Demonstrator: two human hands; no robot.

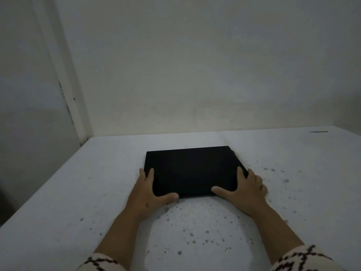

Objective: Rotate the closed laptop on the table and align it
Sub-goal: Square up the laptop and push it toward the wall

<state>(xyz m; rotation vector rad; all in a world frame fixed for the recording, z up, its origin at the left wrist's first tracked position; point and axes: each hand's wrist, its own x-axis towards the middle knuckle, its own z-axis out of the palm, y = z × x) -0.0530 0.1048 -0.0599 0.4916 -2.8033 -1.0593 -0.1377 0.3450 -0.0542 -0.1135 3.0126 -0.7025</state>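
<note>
Closed laptop (192, 171) lying flat mid-table (293, 192), left hand (149, 192) and right hand (245, 189) clamped on its near corners; it turns best slid flat under even pressure, edges squared to the table's.

A white table (293, 192), speckled with dark spots, is set into a wall corner. A closed, flat black rectangular laptop (191, 171) is laid on it, slightly askew. A thin dark mark (318, 131) is seen far right.
</note>
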